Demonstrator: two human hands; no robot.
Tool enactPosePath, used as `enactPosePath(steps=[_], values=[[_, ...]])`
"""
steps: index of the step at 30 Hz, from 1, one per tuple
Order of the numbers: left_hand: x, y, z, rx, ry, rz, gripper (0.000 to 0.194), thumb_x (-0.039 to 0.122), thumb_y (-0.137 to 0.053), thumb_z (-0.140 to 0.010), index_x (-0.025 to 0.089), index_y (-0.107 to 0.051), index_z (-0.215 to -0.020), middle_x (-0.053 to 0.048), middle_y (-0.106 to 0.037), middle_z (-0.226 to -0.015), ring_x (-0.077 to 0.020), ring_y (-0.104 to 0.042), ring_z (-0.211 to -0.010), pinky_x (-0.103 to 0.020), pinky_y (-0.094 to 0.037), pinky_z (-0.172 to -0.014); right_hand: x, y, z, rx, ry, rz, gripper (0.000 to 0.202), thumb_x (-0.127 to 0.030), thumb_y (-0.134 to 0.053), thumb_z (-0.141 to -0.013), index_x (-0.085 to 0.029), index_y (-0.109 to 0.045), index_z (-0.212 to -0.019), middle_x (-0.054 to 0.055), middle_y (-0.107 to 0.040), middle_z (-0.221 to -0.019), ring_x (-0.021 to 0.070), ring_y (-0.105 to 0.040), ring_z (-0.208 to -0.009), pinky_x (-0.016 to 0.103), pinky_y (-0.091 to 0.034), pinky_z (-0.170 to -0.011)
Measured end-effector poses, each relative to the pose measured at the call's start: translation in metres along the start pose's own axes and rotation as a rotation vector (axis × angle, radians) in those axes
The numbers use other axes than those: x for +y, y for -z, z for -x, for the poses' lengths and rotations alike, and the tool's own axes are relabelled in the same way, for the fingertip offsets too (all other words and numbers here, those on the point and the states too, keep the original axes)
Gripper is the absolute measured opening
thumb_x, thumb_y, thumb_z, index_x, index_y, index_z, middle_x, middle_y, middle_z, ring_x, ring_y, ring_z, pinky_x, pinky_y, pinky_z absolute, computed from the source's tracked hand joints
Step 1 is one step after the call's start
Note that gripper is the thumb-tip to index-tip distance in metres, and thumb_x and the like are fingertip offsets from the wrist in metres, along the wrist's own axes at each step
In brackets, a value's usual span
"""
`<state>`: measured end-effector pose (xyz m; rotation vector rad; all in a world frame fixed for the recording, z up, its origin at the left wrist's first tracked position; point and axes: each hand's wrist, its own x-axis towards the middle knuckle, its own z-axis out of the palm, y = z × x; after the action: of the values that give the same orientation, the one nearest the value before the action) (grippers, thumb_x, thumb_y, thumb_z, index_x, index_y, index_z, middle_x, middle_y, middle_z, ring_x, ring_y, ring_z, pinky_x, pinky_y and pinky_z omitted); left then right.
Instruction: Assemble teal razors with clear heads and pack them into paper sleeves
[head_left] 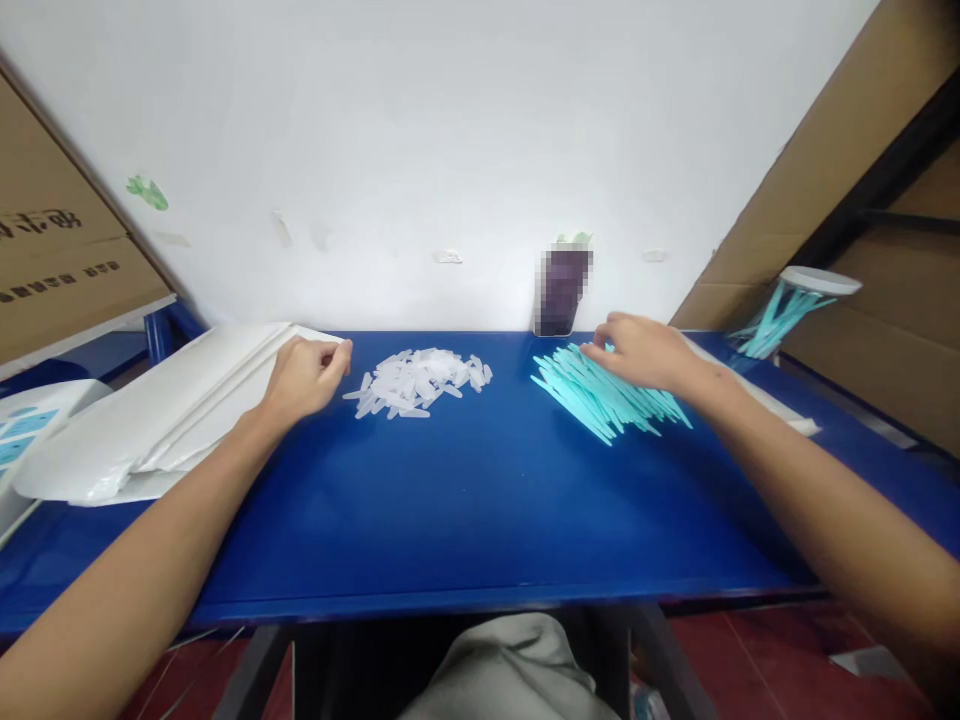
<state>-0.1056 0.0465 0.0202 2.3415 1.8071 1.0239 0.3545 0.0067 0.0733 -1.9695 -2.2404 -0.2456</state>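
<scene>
My left hand [306,376] is closed, with fingers curled and the thumb against them; what it holds, if anything, is hidden. It is just left of a loose pile of small translucent white tapered pieces [420,378], at the edge of white plastic bags [187,400]. My right hand [637,350] hovers over the back of a heap of long, thin teal sticks [600,395]. Its fingers are bent, with a small gap between thumb and forefinger, and nothing can be made out between them.
A phone-like object [561,290], pixelated, leans on the white wall. A clear jar with a white lid [820,280] and teal sticks inside lies tilted at the right. Cardboard [67,230] flanks the left, above a white box [22,440]. The blue table [450,520] has its edge near my lap.
</scene>
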Motion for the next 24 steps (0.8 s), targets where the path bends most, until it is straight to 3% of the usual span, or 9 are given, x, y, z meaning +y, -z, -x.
enactPosePath(steps=[3, 5, 7, 12, 19, 24], values=[[-0.001, -0.001, 0.007, 0.036, -0.001, -0.005, 0.042, 0.045, -0.042, -0.098, 0.019, -0.072, -0.084, 0.003, -0.050, -0.051, -0.0159, -0.047, -0.051, -0.030, -0.036, -0.063, -0.027, -0.012, 0.005, -0.114, -0.061, 0.154, 0.047, -0.053, -0.044, -0.098, -0.015, -0.070, -0.109, 0.018, -0.075, -0.106, 0.0343, -0.070, -0.093, 0.040, -0.047, -0.071], [-0.001, -0.003, 0.008, 0.072, -0.009, 0.019, 0.039, 0.043, -0.044, -0.099, 0.018, -0.073, -0.107, 0.003, -0.055, -0.058, -0.0160, -0.050, -0.055, -0.029, -0.038, -0.065, -0.031, -0.018, 0.015, -0.133, -0.066, 0.230, 0.055, -0.056, -0.043, -0.099, -0.012, -0.064, -0.124, 0.021, -0.074, -0.114, 0.0389, -0.069, -0.103, 0.043, -0.049, -0.074], [0.001, -0.006, 0.008, 0.091, -0.044, 0.024, 0.039, 0.042, -0.045, -0.099, 0.017, -0.071, -0.115, 0.002, -0.058, -0.065, -0.0166, -0.053, -0.060, -0.029, -0.041, -0.069, -0.028, -0.023, 0.024, -0.165, -0.059, 0.279, 0.058, -0.058, -0.045, -0.098, -0.010, -0.062, -0.125, 0.025, -0.071, -0.119, 0.0410, -0.067, -0.110, 0.045, -0.050, -0.077], [0.005, -0.016, 0.006, 0.054, -0.131, 0.031, 0.038, 0.039, -0.046, -0.098, 0.016, -0.073, -0.111, -0.004, -0.066, -0.080, -0.0196, -0.059, -0.072, -0.032, -0.046, -0.076, -0.014, -0.033, 0.025, -0.190, -0.091, 0.179, 0.044, -0.049, -0.053, -0.095, -0.013, -0.067, -0.114, 0.023, -0.073, -0.115, 0.0367, -0.070, -0.103, 0.041, -0.050, -0.075], [0.008, -0.018, 0.008, 0.021, -0.155, 0.037, 0.037, 0.036, -0.044, -0.096, 0.016, -0.074, -0.105, -0.008, -0.071, -0.088, -0.0203, -0.060, -0.075, -0.034, -0.046, -0.078, -0.003, -0.042, 0.016, -0.112, -0.040, 0.042, 0.041, -0.037, -0.059, -0.091, -0.014, -0.068, -0.124, 0.014, -0.078, -0.107, 0.0299, -0.072, -0.097, 0.037, -0.050, -0.078], [0.008, -0.017, 0.009, 0.000, -0.145, 0.047, 0.036, 0.035, -0.045, -0.096, 0.016, -0.074, -0.104, -0.008, -0.072, -0.091, -0.0207, -0.061, -0.077, -0.033, -0.046, -0.079, 0.003, -0.046, 0.014, -0.071, -0.017, 0.004, 0.038, -0.032, -0.061, -0.088, -0.015, -0.069, -0.121, 0.014, -0.078, -0.106, 0.0302, -0.072, -0.094, 0.037, -0.052, -0.076]])
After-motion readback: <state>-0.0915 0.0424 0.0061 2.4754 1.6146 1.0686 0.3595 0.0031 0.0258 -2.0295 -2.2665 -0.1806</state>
